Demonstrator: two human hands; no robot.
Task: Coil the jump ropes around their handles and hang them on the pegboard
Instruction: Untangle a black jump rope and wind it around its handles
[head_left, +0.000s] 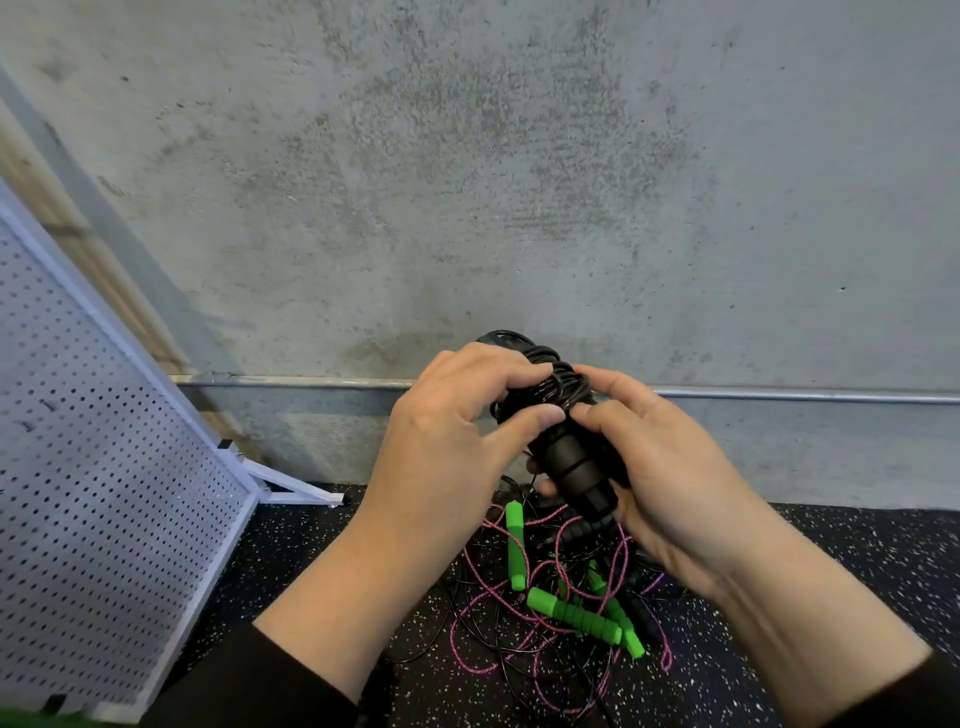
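Both hands up at centre frame: the left hand (457, 431) pinches the wound cord of the black jump rope (558, 415) while the right hand (660, 467) grasps its handles from the three o'clock side, likely so the coil can't spring loose. Down at six o'clock, pink ropes with green handles (574, 616) lie tangled on the floor (831, 571). The pegboard (104, 493) leans at nine o'clock. No containers about.
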